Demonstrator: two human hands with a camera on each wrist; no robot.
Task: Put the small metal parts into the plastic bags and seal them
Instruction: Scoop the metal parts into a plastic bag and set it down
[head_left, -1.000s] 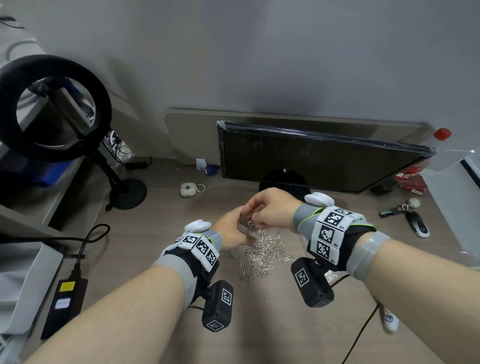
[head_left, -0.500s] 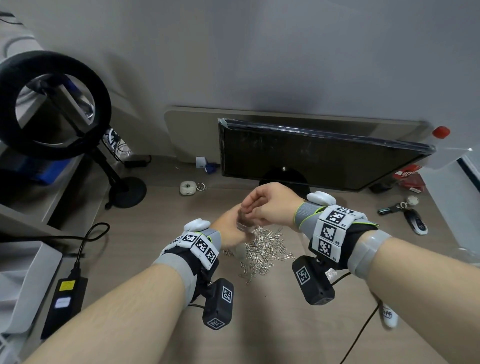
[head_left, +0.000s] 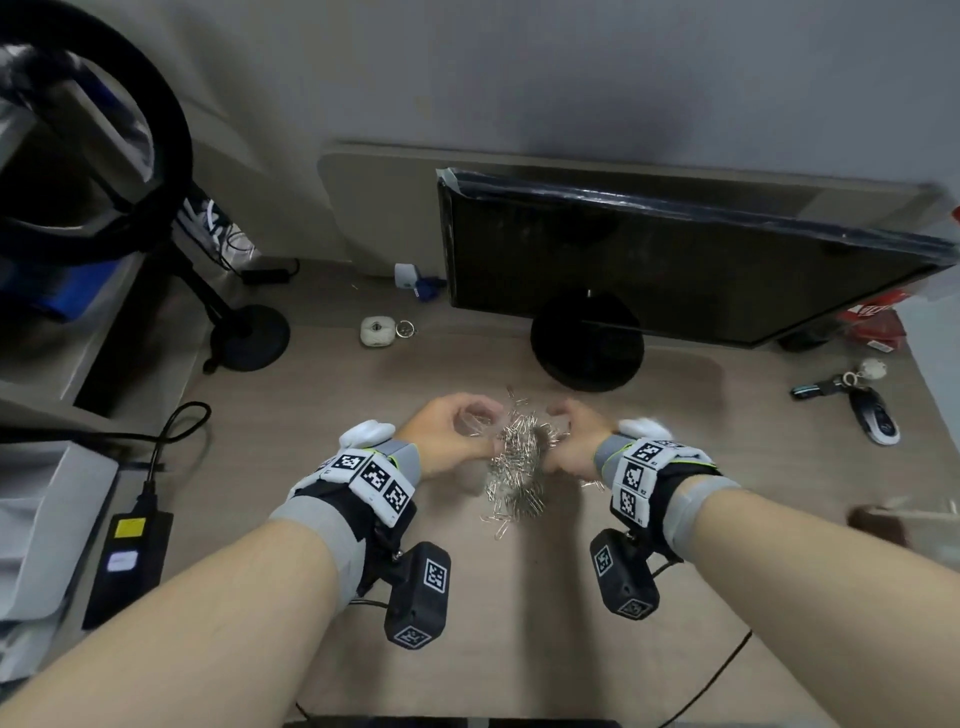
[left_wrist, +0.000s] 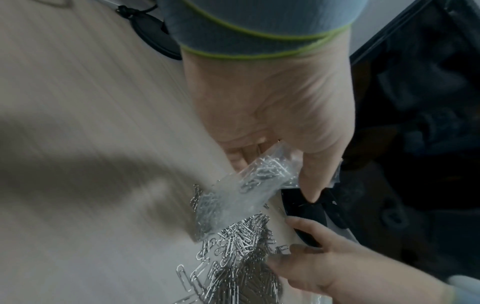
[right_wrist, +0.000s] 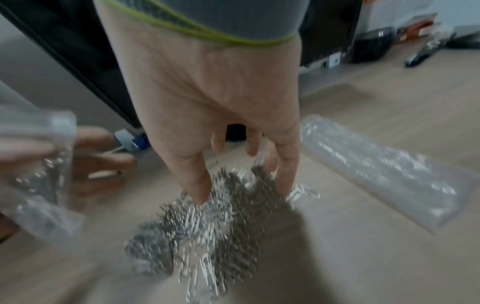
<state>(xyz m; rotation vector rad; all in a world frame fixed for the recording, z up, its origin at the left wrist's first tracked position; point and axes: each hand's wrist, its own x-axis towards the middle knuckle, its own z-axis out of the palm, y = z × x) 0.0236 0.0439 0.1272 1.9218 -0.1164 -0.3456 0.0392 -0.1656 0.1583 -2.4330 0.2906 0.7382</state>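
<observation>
Counter (head_left: 519, 597): pale wood-grain laminate, matte, filling the centre and lower half of the head view.
Paper clips (head_left: 517, 467): thin bent steel wire, bright and glinting, lying in a loose tangled heap at the centre of the head view, between your two hands.
Plastic bag (left_wrist: 249, 185): small, clear, crinkled film with a few clips showing through it; your left hand holds it just above the upper edge of the heap.
Second bag (right_wrist: 376, 170): clear, wrinkled film, lying flat on the counter at the right of the right wrist view, apart from the heap.
Left hand (head_left: 447, 436): your fingers are curled round the plastic bag, thumb pressed against the film.
Right hand (head_left: 571, 441): your fingers point down and loosely spread, their tips dipping into the top of the heap; whether they have pinched any clips you cannot tell, as the view is blurred.
Monitor (head_left: 675, 275): dark glossy panel on a round black foot, upper right of the head view.
Keys (head_left: 857, 400): dark fob and ring, at the right edge.
Change: a second ago your right hand was raised, fingertips bunched over the bag's mouth; now it has come down to the heap, and your hands are apart.
</observation>
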